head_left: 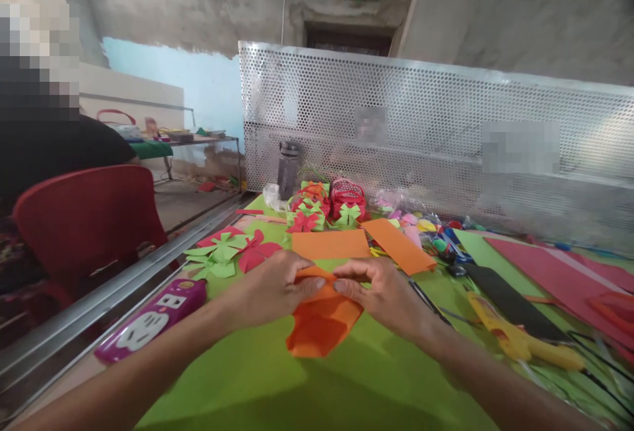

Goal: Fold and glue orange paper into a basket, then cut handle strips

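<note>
Between my two hands is a folded piece of orange craft paper or felt (324,322), bent into a rounded, hollow shape with its open side toward me. My left hand (282,286) pinches its upper left edge, thumb in front and fingers behind. The upper right edge is pinched by my right hand (379,286) in the same way. Both hands are a little above the green table cover (238,371). Just beyond them lie two flat orange sheets (329,244) (399,244). Red and light green bow-shaped cutouts (222,249) rest to the left.
A purple power strip (153,319) lies on the left. At right are a yellow glue gun (520,335), a black board (515,302) and red sheets (559,272). Small decorated bags (348,200) and a bottle (288,170) stand behind. A person sits left on a red chair (94,220).
</note>
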`<state>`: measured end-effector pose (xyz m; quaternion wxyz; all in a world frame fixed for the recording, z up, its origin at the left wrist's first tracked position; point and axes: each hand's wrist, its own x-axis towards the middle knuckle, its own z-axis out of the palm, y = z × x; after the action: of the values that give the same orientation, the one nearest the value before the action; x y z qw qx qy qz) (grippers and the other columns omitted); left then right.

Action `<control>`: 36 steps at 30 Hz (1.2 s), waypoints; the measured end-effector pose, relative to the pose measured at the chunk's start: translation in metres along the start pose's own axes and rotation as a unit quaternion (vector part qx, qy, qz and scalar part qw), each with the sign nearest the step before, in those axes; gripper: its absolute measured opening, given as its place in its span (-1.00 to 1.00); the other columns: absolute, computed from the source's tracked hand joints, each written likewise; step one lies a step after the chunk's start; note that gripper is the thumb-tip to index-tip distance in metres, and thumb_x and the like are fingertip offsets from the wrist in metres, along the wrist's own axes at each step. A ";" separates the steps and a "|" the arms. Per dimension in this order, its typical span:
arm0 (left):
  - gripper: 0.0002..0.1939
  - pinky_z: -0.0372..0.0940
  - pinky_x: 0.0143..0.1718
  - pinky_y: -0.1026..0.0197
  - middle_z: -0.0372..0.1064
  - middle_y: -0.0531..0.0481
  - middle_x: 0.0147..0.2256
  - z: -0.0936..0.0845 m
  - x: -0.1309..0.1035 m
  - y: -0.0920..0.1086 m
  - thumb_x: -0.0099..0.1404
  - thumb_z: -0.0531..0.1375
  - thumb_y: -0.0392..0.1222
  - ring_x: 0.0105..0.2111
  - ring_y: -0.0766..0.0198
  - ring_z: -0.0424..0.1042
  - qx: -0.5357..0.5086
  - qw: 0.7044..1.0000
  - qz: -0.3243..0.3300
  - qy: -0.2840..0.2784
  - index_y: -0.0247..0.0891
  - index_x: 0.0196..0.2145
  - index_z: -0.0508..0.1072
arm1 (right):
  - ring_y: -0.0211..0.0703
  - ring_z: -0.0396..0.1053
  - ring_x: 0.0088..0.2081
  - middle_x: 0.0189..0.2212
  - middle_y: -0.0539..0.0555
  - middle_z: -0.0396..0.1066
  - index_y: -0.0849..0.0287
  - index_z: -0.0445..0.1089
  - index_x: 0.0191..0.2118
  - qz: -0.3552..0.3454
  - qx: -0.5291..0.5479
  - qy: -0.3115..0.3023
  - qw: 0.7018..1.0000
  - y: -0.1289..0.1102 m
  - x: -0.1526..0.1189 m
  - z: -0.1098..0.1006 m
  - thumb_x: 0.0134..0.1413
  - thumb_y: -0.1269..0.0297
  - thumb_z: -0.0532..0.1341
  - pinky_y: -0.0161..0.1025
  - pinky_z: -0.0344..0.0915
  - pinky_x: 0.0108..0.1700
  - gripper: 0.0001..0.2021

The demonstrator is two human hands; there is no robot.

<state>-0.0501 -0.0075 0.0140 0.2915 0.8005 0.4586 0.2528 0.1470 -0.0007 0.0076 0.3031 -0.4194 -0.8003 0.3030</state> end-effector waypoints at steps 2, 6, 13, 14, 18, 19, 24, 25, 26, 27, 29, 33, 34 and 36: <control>-0.70 0.12 -0.56 0.31 0.34 0.06 -0.54 0.000 0.003 0.007 0.25 0.06 -0.02 -0.56 0.31 0.29 0.026 1.000 0.015 0.007 -0.26 -0.41 0.48 | -0.30 0.25 -0.56 -0.60 -0.06 0.37 0.16 0.46 -0.46 0.005 0.005 -0.013 1.000 0.000 0.000 -0.001 0.03 0.24 0.16 -0.35 0.09 -0.52 -0.82; -0.73 0.31 -0.20 0.19 0.49 -0.02 -0.24 -0.002 -0.001 0.021 0.23 0.10 -0.02 -0.21 0.15 0.45 0.063 0.966 0.056 0.243 -0.14 -0.16 0.44 | -0.36 0.08 -0.61 -0.68 -0.10 0.19 0.19 0.35 -0.59 0.050 0.139 0.051 0.988 0.013 0.007 0.001 -0.05 0.25 0.18 -0.36 0.00 -0.55 -0.81; -0.83 0.35 -0.24 0.26 0.51 0.09 -0.34 0.019 -0.019 0.013 0.21 0.17 -0.34 -0.35 0.29 0.49 0.243 0.867 0.267 0.345 -0.13 -0.24 0.43 | -0.38 -0.08 -0.63 -0.70 -0.15 0.01 0.17 0.22 -0.62 0.067 0.238 0.142 0.959 0.029 0.015 0.014 -0.05 0.12 0.19 -0.35 -0.11 -0.57 -0.71; -0.79 0.35 -0.24 0.27 0.51 0.06 -0.32 0.023 -0.019 0.008 0.22 0.15 -0.39 -0.34 0.29 0.49 0.259 0.862 0.291 0.323 -0.16 -0.22 0.43 | -0.38 -0.11 -0.62 -0.70 -0.15 -0.02 0.17 0.19 -0.64 0.066 0.239 0.145 0.958 0.026 0.013 0.016 -0.05 0.12 0.19 -0.34 -0.13 -0.57 -0.70; -0.79 0.32 -0.36 0.31 0.48 0.02 -0.34 0.031 -0.017 -0.005 0.26 0.10 -0.42 -0.40 0.32 0.46 0.264 0.872 0.292 0.290 -0.21 -0.18 0.41 | -0.37 -0.11 -0.59 -0.68 -0.13 0.00 0.19 0.22 -0.63 0.064 0.226 0.150 0.960 0.014 0.005 0.022 -0.04 0.15 0.18 -0.34 -0.12 -0.57 -0.71; -0.82 0.31 -0.39 0.31 0.48 0.03 -0.38 0.032 -0.018 -0.005 0.26 0.11 -0.39 -0.43 0.33 0.45 0.250 0.881 0.278 0.290 -0.22 -0.21 0.41 | -0.37 -0.10 -0.59 -0.67 -0.13 0.01 0.19 0.23 -0.62 0.065 0.222 0.152 0.961 0.013 0.004 0.023 -0.03 0.16 0.18 -0.35 -0.11 -0.56 -0.72; -0.85 0.28 -0.42 0.19 0.44 0.02 -0.50 0.037 -0.023 0.002 0.22 0.18 -0.11 -0.49 0.23 0.40 0.228 0.912 0.220 0.261 -0.24 -0.41 0.39 | -0.35 -0.06 -0.58 -0.66 -0.12 0.05 0.18 0.23 -0.61 0.054 0.224 0.179 0.957 0.012 0.002 0.030 -0.02 0.18 0.16 -0.35 -0.05 -0.54 -0.75; -0.81 0.27 -0.43 0.17 0.43 0.00 -0.50 0.040 -0.023 0.003 0.20 0.20 -0.07 -0.50 0.20 0.39 0.234 0.913 0.217 0.253 -0.25 -0.42 0.38 | -0.34 -0.05 -0.57 -0.65 -0.12 0.05 0.17 0.22 -0.61 0.049 0.226 0.184 0.955 0.013 0.002 0.031 -0.02 0.19 0.15 -0.35 -0.04 -0.54 -0.75; -0.80 0.26 -0.43 0.16 0.42 -0.01 -0.51 0.043 -0.023 0.003 0.19 0.20 -0.06 -0.50 0.19 0.38 0.236 0.916 0.211 0.246 -0.26 -0.44 0.38 | -0.34 -0.04 -0.57 -0.65 -0.12 0.06 0.17 0.21 -0.61 0.045 0.227 0.187 0.955 0.013 0.001 0.033 -0.01 0.19 0.15 -0.35 -0.03 -0.53 -0.75; -0.81 0.25 -0.44 0.17 0.40 0.00 -0.53 0.045 -0.022 0.003 0.20 0.19 -0.09 -0.51 0.21 0.37 0.233 0.920 0.203 0.240 -0.26 -0.47 0.37 | -0.33 -0.03 -0.56 -0.64 -0.12 0.07 0.17 0.21 -0.60 0.040 0.229 0.189 0.954 0.013 0.001 0.035 -0.01 0.20 0.15 -0.35 -0.02 -0.52 -0.75; -0.79 0.22 -0.46 0.21 0.34 0.04 -0.58 0.049 -0.020 0.002 0.24 0.13 -0.20 -0.55 0.27 0.33 0.214 0.931 0.185 0.229 -0.25 -0.54 0.33 | -0.33 -0.01 -0.56 -0.63 -0.11 0.09 0.17 0.22 -0.59 0.034 0.235 0.188 0.953 0.013 -0.001 0.038 -0.01 0.20 0.15 -0.35 0.00 -0.51 -0.77; -0.76 0.16 -0.48 0.31 0.29 0.11 -0.62 0.048 -0.018 -0.001 0.26 0.10 -0.27 -0.58 0.36 0.27 0.161 0.950 0.158 0.217 -0.25 -0.56 0.33 | -0.34 -0.01 -0.56 -0.62 -0.11 0.10 0.17 0.25 -0.55 0.029 0.251 0.184 0.950 0.014 -0.002 0.041 -0.02 0.22 0.15 -0.36 0.01 -0.52 -0.81; -0.77 0.16 -0.48 0.32 0.29 0.12 -0.61 0.047 -0.018 0.000 0.26 0.10 -0.26 -0.58 0.37 0.27 0.146 0.956 0.144 0.211 -0.25 -0.56 0.33 | -0.34 0.00 -0.56 -0.61 -0.11 0.10 0.17 0.24 -0.55 0.028 0.252 0.184 0.950 0.014 -0.002 0.042 -0.02 0.23 0.16 -0.36 0.02 -0.52 -0.82; -0.75 0.15 -0.49 0.34 0.27 0.12 -0.60 0.044 -0.019 0.000 0.27 0.08 -0.24 -0.57 0.38 0.26 0.117 0.969 0.104 0.192 -0.26 -0.56 0.32 | -0.34 0.01 -0.55 -0.61 -0.10 0.11 0.17 0.24 -0.54 0.028 0.250 0.185 0.950 0.014 -0.002 0.041 -0.02 0.25 0.15 -0.37 0.04 -0.51 -0.84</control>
<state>-0.0288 -0.0347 -0.0196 0.0746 0.8091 0.4462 0.3752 0.1241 -0.0060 -0.0291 0.5327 -0.4010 -0.6169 0.4182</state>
